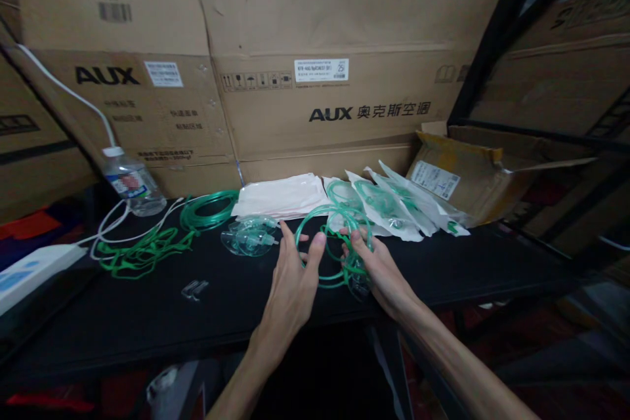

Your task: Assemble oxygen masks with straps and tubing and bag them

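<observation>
My right hand is closed on a coiled green oxygen tube and a clear green oxygen mask at the coil's right side. At the coil's left side is my left hand, thumb and fingers apart; whether it touches the tubing is hard to tell. Just beyond it, several clear oxygen masks lie on the black table. A stack of white pouches sits behind the hands. To its right, several pouches with green tubing inside overlap in a row.
Coiled green tubes, green elastic straps and small clear pieces lie on the left. Beyond them are a plastic bottle, white cables and a power strip. An open carton stands right; large cardboard forms the back.
</observation>
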A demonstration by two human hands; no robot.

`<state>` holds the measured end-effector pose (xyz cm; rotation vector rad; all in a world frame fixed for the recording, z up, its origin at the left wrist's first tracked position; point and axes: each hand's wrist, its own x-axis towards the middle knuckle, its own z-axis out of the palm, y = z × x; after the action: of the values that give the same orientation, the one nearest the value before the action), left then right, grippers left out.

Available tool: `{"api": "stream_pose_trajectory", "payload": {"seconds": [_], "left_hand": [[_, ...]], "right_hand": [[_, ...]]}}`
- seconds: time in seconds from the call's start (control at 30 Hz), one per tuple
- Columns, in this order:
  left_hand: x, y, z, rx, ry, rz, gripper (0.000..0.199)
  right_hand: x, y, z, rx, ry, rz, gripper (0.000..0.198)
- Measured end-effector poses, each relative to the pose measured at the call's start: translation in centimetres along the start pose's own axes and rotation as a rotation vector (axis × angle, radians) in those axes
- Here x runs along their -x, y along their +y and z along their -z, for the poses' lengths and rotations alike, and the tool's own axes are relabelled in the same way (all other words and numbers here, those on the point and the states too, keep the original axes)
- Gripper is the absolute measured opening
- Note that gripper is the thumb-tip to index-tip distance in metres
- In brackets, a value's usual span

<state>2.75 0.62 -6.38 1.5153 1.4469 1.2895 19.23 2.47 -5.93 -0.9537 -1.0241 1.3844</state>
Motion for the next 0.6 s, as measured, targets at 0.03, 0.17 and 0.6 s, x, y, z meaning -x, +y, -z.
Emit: {"api": "stream_pose_trajectory", "payload": {"seconds": [0.03, 0.17, 0.6], "left_hand": [[-0.1, 0.4, -0.1, -0.097, 0.009, 0.0, 0.093], [-1.5, 1.0, -0.2, -0.195, -0.107, -0.029, 0.088], [-3.1, 0.4, 0.4, -0.165, -0.491, -0.089, 0.037]], "right_hand": [[0.1, -0.1, 0.0, 0.018, -0.01, 0.0, 0.05], [0.3, -0.8, 0.2, 0.071, -0.089, 0.004, 0.051], [-0.3, -1.3, 0.9, 0.064, -0.176, -0.037, 0.035]]}}
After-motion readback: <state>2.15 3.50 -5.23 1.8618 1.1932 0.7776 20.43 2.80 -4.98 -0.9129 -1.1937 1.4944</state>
